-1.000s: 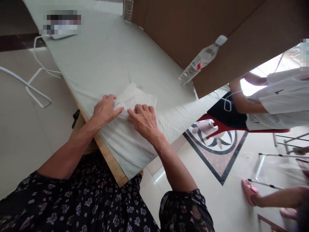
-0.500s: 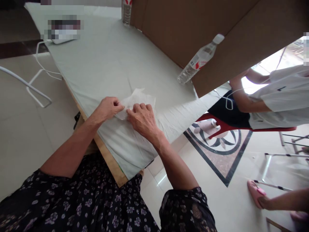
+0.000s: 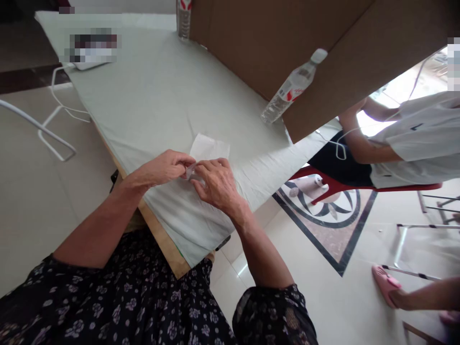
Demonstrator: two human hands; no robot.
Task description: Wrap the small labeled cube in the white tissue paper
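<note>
A thin white sheet, a tissue or paper napkin [image 3: 210, 147], lies folded on the white cloth that covers the table [image 3: 154, 96]. My left hand [image 3: 163, 167] pinches the sheet's near corner between thumb and fingers. Right beside it my right hand [image 3: 217, 184] is closed on the same near edge, fingers curled. The two hands touch at the fingertips, and the part of the sheet under them is hidden.
A clear water bottle [image 3: 293, 86] stands against a tall cardboard screen [image 3: 287, 43] at the table's right side; another bottle [image 3: 183, 19] stands at the far end. A white device [image 3: 89, 60] lies far left. A seated person [image 3: 402, 139] is beyond the cardboard.
The sheet was spread crumpled under both flat hands. Now it is folded smaller and flatter, and both hands have drawn together and pinch its near corner.
</note>
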